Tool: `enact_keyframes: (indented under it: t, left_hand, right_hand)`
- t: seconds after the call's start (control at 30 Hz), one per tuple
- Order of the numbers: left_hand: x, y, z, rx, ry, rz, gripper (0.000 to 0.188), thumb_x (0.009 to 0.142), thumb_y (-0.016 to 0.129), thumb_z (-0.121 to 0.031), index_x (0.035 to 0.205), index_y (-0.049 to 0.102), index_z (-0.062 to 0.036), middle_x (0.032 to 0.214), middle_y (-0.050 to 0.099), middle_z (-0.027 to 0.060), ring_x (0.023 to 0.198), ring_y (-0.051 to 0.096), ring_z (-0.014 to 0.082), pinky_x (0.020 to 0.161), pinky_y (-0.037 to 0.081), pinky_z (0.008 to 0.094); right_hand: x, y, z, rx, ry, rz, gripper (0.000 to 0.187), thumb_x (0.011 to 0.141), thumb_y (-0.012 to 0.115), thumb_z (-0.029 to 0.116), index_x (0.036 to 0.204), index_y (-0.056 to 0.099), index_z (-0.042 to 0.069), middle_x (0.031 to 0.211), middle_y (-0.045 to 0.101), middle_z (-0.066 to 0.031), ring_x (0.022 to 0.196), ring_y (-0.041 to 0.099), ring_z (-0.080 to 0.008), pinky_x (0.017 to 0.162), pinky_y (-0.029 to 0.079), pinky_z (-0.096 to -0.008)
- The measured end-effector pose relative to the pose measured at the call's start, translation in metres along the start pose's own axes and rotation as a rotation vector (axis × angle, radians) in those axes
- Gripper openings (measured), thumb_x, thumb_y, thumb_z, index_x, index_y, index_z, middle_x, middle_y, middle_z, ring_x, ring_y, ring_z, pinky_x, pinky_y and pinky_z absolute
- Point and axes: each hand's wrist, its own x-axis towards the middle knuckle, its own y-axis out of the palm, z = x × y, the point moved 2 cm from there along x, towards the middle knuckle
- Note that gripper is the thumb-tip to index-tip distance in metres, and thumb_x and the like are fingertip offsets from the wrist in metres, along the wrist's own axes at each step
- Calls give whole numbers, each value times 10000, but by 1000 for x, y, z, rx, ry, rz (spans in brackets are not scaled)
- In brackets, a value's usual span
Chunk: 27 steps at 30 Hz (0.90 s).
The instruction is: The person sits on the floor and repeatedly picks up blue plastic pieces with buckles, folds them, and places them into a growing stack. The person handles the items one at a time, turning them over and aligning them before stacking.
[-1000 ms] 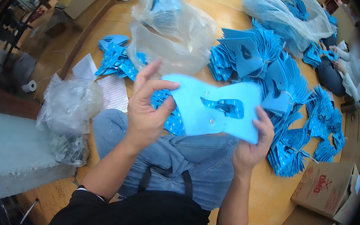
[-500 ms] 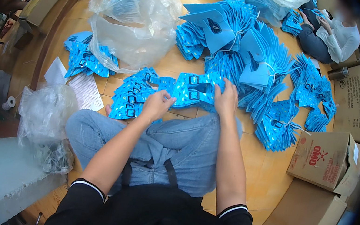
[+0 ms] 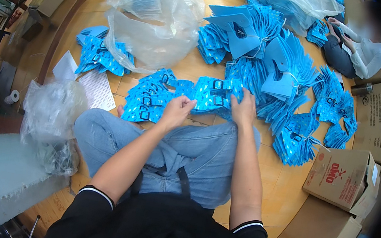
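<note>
Seen from above, a person sits cross-legged in blue jeans on a wooden floor [image 3: 285,184], both bare forearms reaching forward to a fanned row of bright blue printed cardboard cards [image 3: 174,95] lying on the floor just past the knees. The left hand [image 3: 178,109] has its fingers curled in and pressed together, pinching the near edge of one card in the row between thumb and fingertips. The right hand [image 3: 243,108] lies palm down with its fingers [image 3: 240,95] stretched out close together, resting flat on the right end of the same row. Beyond the hands, larger heaps of blue card pieces [image 3: 270,57] spread across the floor. A big clear plastic bag [image 3: 150,28] holding more blue cards sits to the upper left, and a smaller crumpled clear plastic bag [image 3: 52,112] lies beside the left knee. A white sheet of paper [image 3: 93,86] lies between them. A brown cardboard box with red print [image 3: 343,178] stands on the floor to the right. At the top right, another person in a white top [image 3: 366,49] sits on the floor, well apart.
</note>
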Motion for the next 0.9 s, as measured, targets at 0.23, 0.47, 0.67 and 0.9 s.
enact_keyframes:
  t: [0.23,0.47,0.67,0.9]
  left_hand:
    - [-37,-63,16,1094,321,-151,207,826,651,-251,932,630,-75,973,645,130,920,609,346,764,451,449]
    - [-35,-68,42,1473,218,46,208,803,612,-154,993,648,-80,1028,621,103,1025,584,275,841,424,471]
    - [-73,-101,-28,1174,333,-27,227,760,686,-157,979,649,-115,995,604,75,1008,571,246,946,386,446]
    - [-122,-99,-160,1221,974,-193,294,725,725,-191,994,630,-124,959,590,33,1008,566,204,1013,360,429]
  right_hand:
    - [-2,-11,7,142,-176,-246,386,853,637,197,1191,573,22,1149,557,-190,1074,548,-358,925,438,-413]
    - [-5,-15,10,223,-206,-241,358,864,625,182,1176,579,12,1146,559,-183,1063,554,-348,919,442,-404]
    - [-35,-41,32,348,-235,-309,350,881,614,169,1177,574,-12,1109,583,-191,1043,568,-325,905,450,-382]
    - [-93,-96,157,889,-321,282,315,902,636,198,1114,610,-34,1057,650,-131,926,626,-178,793,498,-310]
